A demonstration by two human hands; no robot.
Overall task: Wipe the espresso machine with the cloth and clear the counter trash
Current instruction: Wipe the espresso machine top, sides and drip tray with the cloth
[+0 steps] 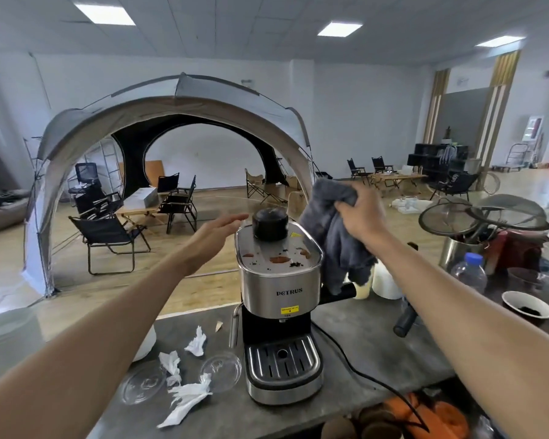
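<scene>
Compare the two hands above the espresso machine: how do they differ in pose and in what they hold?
The right hand is closed around the grey cloth, while the left hand is open and holds nothing. The right hand is to the right of the machine, with the cloth hanging beside it; the left hand has its fingers stretched flat, reaching toward the black cap from the left. Both are raised near the machine's stained top.
</scene>
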